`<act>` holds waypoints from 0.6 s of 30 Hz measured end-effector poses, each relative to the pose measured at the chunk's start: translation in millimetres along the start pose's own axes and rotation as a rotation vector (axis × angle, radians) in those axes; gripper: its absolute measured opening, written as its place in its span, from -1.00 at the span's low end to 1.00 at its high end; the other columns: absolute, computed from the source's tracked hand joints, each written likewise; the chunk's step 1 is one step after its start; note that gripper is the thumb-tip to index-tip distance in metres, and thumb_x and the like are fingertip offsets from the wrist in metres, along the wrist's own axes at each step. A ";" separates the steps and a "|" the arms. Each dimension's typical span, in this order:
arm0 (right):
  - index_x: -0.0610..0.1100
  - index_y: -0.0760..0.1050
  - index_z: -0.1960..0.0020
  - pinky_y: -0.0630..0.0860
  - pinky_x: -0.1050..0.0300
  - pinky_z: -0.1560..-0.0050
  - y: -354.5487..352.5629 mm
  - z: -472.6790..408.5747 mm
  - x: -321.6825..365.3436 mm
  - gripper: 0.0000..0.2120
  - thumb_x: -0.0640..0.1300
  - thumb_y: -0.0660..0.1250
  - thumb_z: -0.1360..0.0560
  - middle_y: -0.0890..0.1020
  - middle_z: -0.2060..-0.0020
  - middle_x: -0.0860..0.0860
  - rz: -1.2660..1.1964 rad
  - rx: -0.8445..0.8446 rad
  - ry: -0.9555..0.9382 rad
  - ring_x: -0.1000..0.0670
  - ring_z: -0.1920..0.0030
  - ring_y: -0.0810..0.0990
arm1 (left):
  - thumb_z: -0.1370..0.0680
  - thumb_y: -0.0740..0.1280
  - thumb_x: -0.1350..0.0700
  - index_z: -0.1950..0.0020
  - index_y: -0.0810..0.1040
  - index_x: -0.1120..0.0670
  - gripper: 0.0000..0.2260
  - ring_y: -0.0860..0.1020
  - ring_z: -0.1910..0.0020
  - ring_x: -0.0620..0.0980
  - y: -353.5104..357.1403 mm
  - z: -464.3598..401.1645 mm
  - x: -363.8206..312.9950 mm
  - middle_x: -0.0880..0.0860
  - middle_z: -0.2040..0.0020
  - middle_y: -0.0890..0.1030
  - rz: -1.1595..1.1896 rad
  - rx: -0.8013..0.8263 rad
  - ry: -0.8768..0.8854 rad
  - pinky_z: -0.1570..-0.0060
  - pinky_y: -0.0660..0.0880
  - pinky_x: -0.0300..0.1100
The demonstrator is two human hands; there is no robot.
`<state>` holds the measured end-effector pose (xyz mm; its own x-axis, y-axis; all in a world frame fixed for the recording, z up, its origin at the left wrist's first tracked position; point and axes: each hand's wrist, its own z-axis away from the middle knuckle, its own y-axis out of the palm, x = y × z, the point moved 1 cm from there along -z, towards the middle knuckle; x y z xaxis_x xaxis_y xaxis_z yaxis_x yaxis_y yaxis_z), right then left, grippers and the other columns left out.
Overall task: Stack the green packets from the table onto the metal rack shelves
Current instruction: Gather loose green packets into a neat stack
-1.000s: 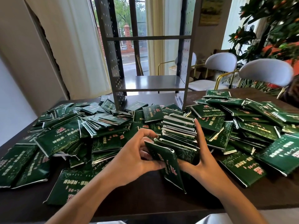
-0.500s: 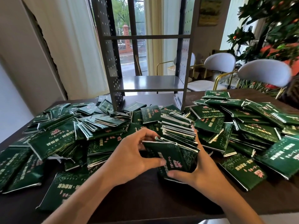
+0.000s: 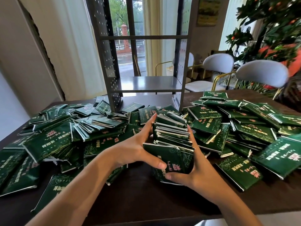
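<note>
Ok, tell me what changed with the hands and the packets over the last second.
The left hand slid up the left side of the gathered stack of packets, its fingers now stretched along it. The front packet, tilted loose a second ago, is pressed flat against the stack. The right hand stays on the right side, thumb under the front. The metal rack shelves remain bare, and the loose packets on the table haven't moved.

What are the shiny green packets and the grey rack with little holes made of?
The green packets look like glossy foil or plastic film: they crinkle and glint, with silvery sealed edges. The grey rack looks like matte painted metal: thin, rigid, perforated sides and a softly reflecting shelf.
</note>
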<state>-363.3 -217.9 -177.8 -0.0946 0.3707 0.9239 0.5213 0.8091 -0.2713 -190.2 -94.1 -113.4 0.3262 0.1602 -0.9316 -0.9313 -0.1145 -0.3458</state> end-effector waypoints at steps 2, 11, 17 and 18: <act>0.40 -0.21 -0.55 0.40 0.31 -0.37 -0.7 0.4 -0.6 0.29 -0.12 0.69 -0.26 0.33 -0.47 0.34 -0.044 0.013 0.007 0.27 -0.46 0.33 | -0.28 0.64 0.23 -0.60 -0.06 -0.28 0.17 0.39 -0.47 -0.07 1.6 1.4 0.8 -0.10 -0.51 0.39 0.001 0.021 0.034 -0.44 0.38 0.03; 0.35 -0.14 -0.53 0.40 0.37 -0.33 -4.9 0.3 0.3 0.24 -0.11 0.66 -0.21 0.42 -0.35 0.42 -0.075 0.054 0.005 0.31 -0.40 0.38 | -0.32 0.59 0.38 -0.56 -0.18 -0.36 0.23 0.45 -0.41 -0.16 2.8 2.9 10.7 -0.16 -0.47 0.40 0.003 0.028 0.027 -0.42 0.40 -0.10; 0.36 -0.23 -0.55 0.40 0.26 -0.40 -6.9 1.4 -0.2 0.29 -0.15 0.66 -0.25 0.39 -0.42 0.36 -0.079 0.090 -0.006 0.25 -0.44 0.37 | -0.31 0.57 0.41 -0.57 -0.10 -0.35 0.19 0.48 -0.39 -0.11 5.9 0.7 10.4 -0.14 -0.46 0.44 0.033 0.013 0.064 -0.42 0.41 0.00; 0.39 -0.28 -0.53 0.40 0.29 -0.38 -6.0 2.2 0.2 0.31 -0.16 0.65 -0.26 0.36 -0.43 0.37 -0.089 0.097 -0.008 0.24 -0.45 0.37 | -0.30 0.59 0.39 -0.57 -0.05 -0.34 0.17 0.47 -0.40 -0.12 6.2 2.6 10.3 -0.15 -0.45 0.44 0.020 -0.010 0.080 -0.42 0.41 0.00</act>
<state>-368.2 -221.6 -176.6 -0.1440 0.2990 0.9433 0.4261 0.8791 -0.2136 -193.0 -90.6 -124.8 0.3196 0.0788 -0.9443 -0.9363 -0.1270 -0.3275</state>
